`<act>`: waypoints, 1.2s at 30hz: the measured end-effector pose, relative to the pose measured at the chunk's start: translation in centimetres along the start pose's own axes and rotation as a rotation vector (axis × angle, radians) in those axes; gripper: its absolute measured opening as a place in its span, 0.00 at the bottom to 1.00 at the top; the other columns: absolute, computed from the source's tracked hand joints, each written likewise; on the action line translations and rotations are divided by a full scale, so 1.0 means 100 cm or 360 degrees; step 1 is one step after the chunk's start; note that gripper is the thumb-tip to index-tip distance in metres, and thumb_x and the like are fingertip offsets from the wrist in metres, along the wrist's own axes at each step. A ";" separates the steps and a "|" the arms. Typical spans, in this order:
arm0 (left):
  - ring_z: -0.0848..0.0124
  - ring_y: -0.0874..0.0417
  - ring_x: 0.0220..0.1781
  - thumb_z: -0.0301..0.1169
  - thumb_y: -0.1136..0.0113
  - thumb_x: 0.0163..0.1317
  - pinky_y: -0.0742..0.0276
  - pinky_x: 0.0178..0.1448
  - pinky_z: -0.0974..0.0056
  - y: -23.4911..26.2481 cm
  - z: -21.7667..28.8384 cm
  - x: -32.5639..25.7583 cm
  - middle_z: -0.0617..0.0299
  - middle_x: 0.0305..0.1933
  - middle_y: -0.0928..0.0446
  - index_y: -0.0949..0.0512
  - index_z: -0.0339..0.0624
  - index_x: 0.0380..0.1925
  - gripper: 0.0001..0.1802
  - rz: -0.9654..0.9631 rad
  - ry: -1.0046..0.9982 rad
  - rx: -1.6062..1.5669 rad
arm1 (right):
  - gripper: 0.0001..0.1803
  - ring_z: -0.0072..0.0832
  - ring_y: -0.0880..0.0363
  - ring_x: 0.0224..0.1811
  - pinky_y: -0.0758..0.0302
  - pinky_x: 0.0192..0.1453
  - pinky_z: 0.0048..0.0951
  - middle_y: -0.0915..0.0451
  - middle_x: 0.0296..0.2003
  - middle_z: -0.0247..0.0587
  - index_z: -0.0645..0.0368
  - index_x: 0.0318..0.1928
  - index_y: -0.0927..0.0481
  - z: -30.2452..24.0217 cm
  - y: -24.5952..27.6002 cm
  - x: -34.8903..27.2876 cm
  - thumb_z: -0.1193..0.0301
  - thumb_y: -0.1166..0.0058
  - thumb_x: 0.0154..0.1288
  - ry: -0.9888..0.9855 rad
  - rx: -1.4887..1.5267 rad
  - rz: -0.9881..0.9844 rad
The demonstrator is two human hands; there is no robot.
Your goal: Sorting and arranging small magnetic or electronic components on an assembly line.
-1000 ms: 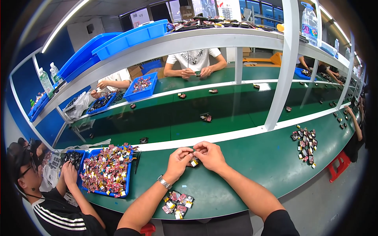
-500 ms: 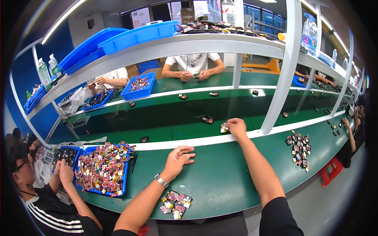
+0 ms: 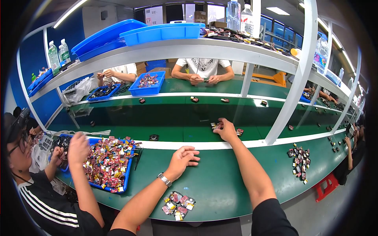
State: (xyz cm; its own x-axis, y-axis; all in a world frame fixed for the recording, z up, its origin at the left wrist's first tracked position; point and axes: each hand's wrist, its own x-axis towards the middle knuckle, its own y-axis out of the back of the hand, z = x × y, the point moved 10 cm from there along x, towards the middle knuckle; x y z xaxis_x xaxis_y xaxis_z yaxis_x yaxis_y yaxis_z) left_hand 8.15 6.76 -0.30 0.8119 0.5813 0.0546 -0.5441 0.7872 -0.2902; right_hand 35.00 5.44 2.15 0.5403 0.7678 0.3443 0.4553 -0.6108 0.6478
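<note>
My right hand (image 3: 227,131) reaches over the white rail to the sunken green belt. Its fingers close around a small electronic module (image 3: 215,126) with white and dark parts; the fingertips are partly hidden. Just right of that hand lies another module (image 3: 239,131), pinkish and black. My left hand (image 3: 182,162), wearing a metal watch, hovers near the rail above the green table, fingers loosely curved and apart, holding nothing. Close to my left forearm, a small cluster of similar modules (image 3: 179,205) rests near the table's front edge.
A blue bin (image 3: 126,179) heaped with modules stands left, beside a co-worker with raised hands. More modules form a pile (image 3: 300,162) at right, past a slanted white post (image 3: 293,78). An overhead shelf (image 3: 165,48) holds blue trays. People sit opposite.
My right hand has let go of one module on the belt and moved left to another. My left hand stays much the same. The left co-worker's hand has lifted, and the view has shifted slightly.
</note>
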 end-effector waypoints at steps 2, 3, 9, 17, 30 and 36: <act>0.65 0.17 0.47 0.26 0.53 0.71 0.17 0.50 0.63 0.015 0.001 -0.001 0.48 0.53 0.23 0.32 0.32 0.55 0.15 0.0119 -0.0021 -0.0001 | 0.36 0.32 0.20 0.43 0.23 0.52 0.32 0.17 0.42 0.41 0.62 0.58 0.27 -0.057 -0.004 -0.030 0.74 0.28 0.45 0.0344 0.0177 -0.0265; 0.67 0.17 0.45 0.29 0.55 0.73 0.17 0.48 0.64 0.028 -0.002 -0.002 0.49 0.51 0.22 0.32 0.33 0.55 0.15 0.0184 0.0014 0.0006 | 0.37 0.34 0.22 0.48 0.24 0.53 0.33 0.17 0.44 0.38 0.59 0.60 0.28 -0.080 -0.008 -0.049 0.74 0.28 0.46 0.0351 0.0168 -0.0390; 0.72 0.16 0.39 0.36 0.52 0.74 0.18 0.45 0.69 -0.005 -0.020 -0.007 0.56 0.41 0.19 0.26 0.35 0.52 0.16 -0.0482 0.0428 0.0088 | 0.42 0.37 0.28 0.58 0.30 0.64 0.38 0.19 0.50 0.34 0.51 0.65 0.31 -0.163 -0.004 -0.145 0.71 0.28 0.47 0.0735 0.0146 -0.0818; 0.70 0.16 0.45 0.24 0.48 0.70 0.15 0.52 0.66 -0.003 -0.014 -0.007 0.56 0.48 0.21 0.34 0.36 0.64 0.23 -0.0239 0.0361 -0.0119 | 0.31 0.41 0.32 0.61 0.31 0.66 0.40 0.29 0.60 0.39 0.50 0.59 0.24 -0.164 0.001 -0.159 0.75 0.34 0.52 0.0903 0.0163 -0.0523; 0.67 0.18 0.52 0.22 0.52 0.70 0.18 0.58 0.61 -0.011 -0.011 -0.007 0.56 0.52 0.22 0.32 0.39 0.58 0.17 -0.0255 0.0267 -0.0060 | 0.05 0.41 0.32 0.62 0.31 0.65 0.39 0.27 0.57 0.42 0.59 0.35 0.20 -0.154 -0.011 -0.157 0.74 0.39 0.56 0.0814 0.0116 -0.0370; 0.69 0.21 0.56 0.19 0.52 0.68 0.20 0.62 0.61 -0.016 -0.006 -0.010 0.57 0.55 0.24 0.34 0.41 0.60 0.20 -0.0412 0.0278 -0.0173 | 0.05 0.41 0.30 0.60 0.31 0.64 0.38 0.24 0.55 0.40 0.57 0.36 0.16 -0.142 -0.012 -0.153 0.72 0.40 0.59 0.0637 0.0217 -0.0257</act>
State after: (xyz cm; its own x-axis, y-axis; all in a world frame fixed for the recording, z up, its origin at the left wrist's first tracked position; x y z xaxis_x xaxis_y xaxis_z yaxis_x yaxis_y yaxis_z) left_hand 8.36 4.85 -0.47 0.9493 0.3135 -0.0221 -0.2970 0.8720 -0.3890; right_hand 16.10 -2.88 5.80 0.1505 0.8532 0.4993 0.6149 -0.4763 0.6285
